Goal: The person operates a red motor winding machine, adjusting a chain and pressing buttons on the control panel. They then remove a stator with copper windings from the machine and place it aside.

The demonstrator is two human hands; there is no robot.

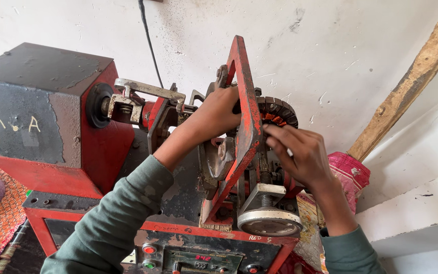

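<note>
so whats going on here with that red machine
A person in green sleeves is working at a worn red and black machine. The left hand reaches behind an upright red metal frame and grips the mechanism there. The right hand has its fingers on a dark ring wound with copper-coloured wire mounted beside the frame. A round metal handwheel sits below, above a control panel with buttons.

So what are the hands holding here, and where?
Left hand grips the red metal frame near its top; right hand fingertips touch the dark ribbed ring.
</note>
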